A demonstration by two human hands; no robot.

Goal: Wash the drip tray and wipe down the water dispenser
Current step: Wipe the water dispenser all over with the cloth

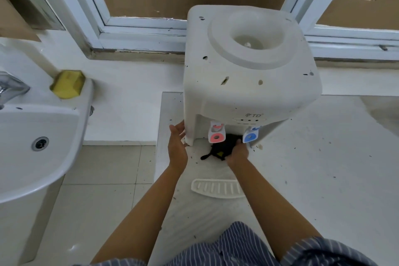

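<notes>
A white tabletop water dispenser (248, 75), spotted with dark marks, stands on a white counter (313, 168). Its red tap (216, 136) and blue tap (250, 135) face me. My left hand (178, 147) rests flat and open against the dispenser's front left leg. My right hand (237, 153) grips a black cloth (222, 149) pressed into the recess beneath the taps. The white slotted drip tray (217, 188) lies loose on the counter in front of the dispenser, between my forearms.
A white washbasin (32, 142) with a chrome tap (10, 88) stands at the left, a yellow soap bar (68, 83) on its rim. Window frames (138, 32) run behind the dispenser. The counter's left edge drops to a tiled floor (103, 175).
</notes>
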